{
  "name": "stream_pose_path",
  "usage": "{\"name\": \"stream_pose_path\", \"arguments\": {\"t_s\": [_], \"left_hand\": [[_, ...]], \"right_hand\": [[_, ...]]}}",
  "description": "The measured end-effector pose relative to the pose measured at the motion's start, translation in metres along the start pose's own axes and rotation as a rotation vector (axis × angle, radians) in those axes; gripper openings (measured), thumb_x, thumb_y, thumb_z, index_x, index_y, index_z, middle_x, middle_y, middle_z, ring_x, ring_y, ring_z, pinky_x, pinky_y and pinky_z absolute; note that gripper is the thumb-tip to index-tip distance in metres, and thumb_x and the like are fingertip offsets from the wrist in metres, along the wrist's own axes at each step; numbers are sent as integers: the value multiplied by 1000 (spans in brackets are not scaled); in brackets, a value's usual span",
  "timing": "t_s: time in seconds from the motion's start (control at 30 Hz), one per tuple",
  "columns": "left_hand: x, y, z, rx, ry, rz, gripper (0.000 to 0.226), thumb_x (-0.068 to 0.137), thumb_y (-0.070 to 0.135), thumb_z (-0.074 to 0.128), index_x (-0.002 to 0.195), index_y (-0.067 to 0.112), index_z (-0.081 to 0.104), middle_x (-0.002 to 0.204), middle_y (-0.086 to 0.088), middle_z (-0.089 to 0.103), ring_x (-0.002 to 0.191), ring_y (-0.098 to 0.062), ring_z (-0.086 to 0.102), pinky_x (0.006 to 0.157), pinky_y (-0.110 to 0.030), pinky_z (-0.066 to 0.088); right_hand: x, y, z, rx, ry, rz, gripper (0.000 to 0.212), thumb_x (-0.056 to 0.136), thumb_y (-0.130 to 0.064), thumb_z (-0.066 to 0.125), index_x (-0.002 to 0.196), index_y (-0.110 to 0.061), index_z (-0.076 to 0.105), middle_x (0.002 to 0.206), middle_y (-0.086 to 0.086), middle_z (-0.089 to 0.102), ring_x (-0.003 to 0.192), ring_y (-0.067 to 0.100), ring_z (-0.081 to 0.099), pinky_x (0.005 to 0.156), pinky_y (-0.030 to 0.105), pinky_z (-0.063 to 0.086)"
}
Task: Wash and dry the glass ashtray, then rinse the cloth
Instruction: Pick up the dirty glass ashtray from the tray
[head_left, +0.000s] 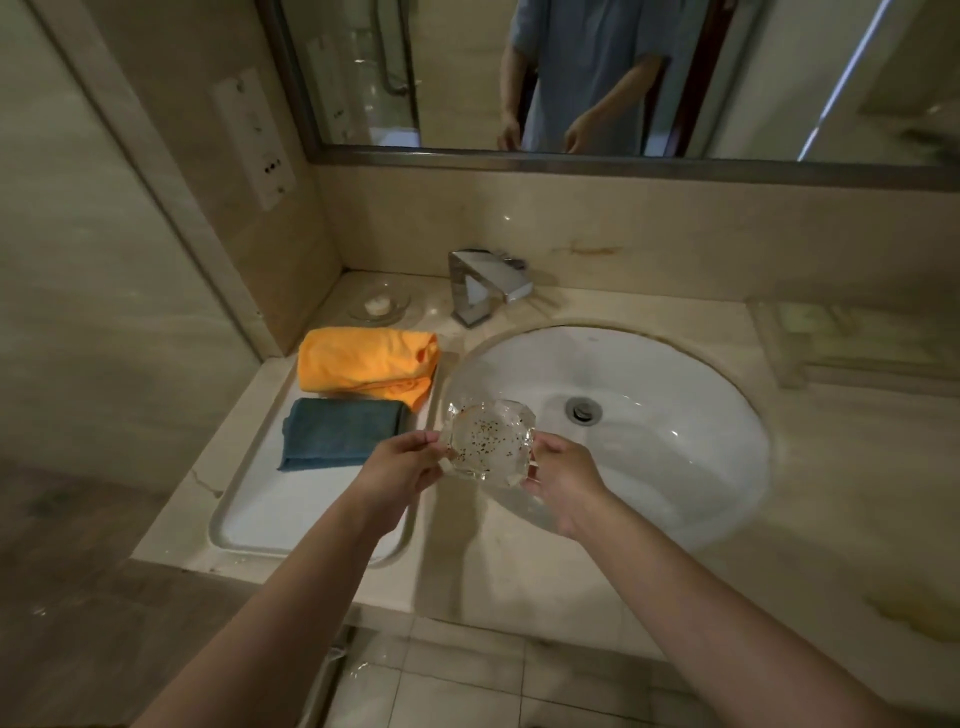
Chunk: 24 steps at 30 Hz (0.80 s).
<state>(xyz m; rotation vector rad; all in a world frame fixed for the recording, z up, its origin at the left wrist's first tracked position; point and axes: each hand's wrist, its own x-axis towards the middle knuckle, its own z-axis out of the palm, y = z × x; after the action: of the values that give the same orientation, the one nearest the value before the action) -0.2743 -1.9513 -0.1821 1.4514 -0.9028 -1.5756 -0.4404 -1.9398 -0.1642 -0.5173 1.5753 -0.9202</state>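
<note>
Over white oval sink basin (675, 467), clear faceted glass ashtray (488, 441), ash-speckled, pinched between left hand (402, 470) and right hand (563, 480); washing barely begun, probably needing chrome angular tap (485, 283) opened next.

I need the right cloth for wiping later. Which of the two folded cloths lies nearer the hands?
The blue cloth. It lies at the front of the white tray, just beside the left hand; the orange cloth lies behind it, nearer the wall.
</note>
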Motion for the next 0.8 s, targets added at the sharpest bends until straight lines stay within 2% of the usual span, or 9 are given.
{"name": "stream_pose_path", "arguments": {"t_s": [0.13, 0.23, 0.33, 0.43, 0.5, 0.57, 0.6, 0.7, 0.8], "left_hand": [[7, 2, 23, 3, -48, -6, 16, 92, -1, 48, 89, 8, 61, 86, -8, 63, 86, -16, 60, 75, -18, 51], [11, 5, 40, 21, -95, -10, 19, 92, -1, 47, 86, 9, 61, 85, -7, 62, 82, -13, 59, 78, -19, 49], [17, 6, 57, 36, -138, -12, 18, 92, -2, 47, 85, 8, 61, 85, -7, 62, 83, -14, 57, 82, -23, 46], [24, 5, 71, 60, -166, -14, 17, 91, -2, 49, 86, 9, 61, 86, -7, 63, 83, -13, 57, 77, -19, 49], [27, 4, 78, 44, -178, -28, 15, 91, -2, 49, 86, 8, 59, 85, -7, 63, 80, -12, 57, 69, -15, 52], [29, 3, 84, -1, -176, -51, 14, 90, -4, 49, 86, 7, 58, 83, -8, 63, 78, -12, 59, 64, -13, 54], [30, 3, 87, -24, -175, -61, 14, 89, -4, 50, 86, 7, 58, 83, -9, 63, 79, -13, 60, 67, -14, 55], [36, 2, 93, -48, -198, -85, 13, 90, -1, 52, 98, 6, 59, 89, -10, 63, 90, -17, 58, 88, -26, 47], [41, 1, 96, -62, -218, -133, 28, 90, 3, 54, 117, 4, 54, 97, -9, 65, 97, -18, 58, 82, -23, 53]], "right_hand": [[2, -2, -22, 45, 33, -27, 26, 92, 2, 35, 110, 16, 47, 114, 38, 56, 80, 19, 45, 68, 34, 38], [3, -4, -38, 93, 49, -40, 27, 95, -1, 37, 108, 10, 59, 97, 29, 65, 76, 25, 53, 73, 37, 47], [2, -10, -54, 74, 69, -59, 30, 96, -1, 39, 85, -10, 65, 111, 25, 65, 91, 31, 62, 94, 47, 50], [4, -12, -68, 77, 93, -66, 39, 95, 0, 38, 70, -20, 60, 114, 21, 65, 95, 31, 63, 94, 48, 50], [9, -12, -74, 82, 102, -69, 33, 96, -3, 39, 79, -18, 63, 112, 16, 66, 96, 30, 64, 94, 48, 50], [12, -13, -79, 98, 108, -65, 25, 97, -7, 41, 99, -14, 65, 116, 14, 65, 105, 32, 63, 94, 47, 51], [14, -14, -81, 107, 107, -62, 26, 96, -7, 41, 105, -12, 65, 116, 15, 65, 107, 33, 62, 94, 46, 51], [19, -17, -89, 115, 103, -46, 29, 94, -1, 41, 92, -16, 66, 109, 17, 66, 106, 34, 62, 95, 49, 49], [26, -19, -96, 116, 98, -39, 30, 95, -3, 42, 115, -12, 62, 99, 7, 63, 88, 25, 59, 96, 49, 49]]}}
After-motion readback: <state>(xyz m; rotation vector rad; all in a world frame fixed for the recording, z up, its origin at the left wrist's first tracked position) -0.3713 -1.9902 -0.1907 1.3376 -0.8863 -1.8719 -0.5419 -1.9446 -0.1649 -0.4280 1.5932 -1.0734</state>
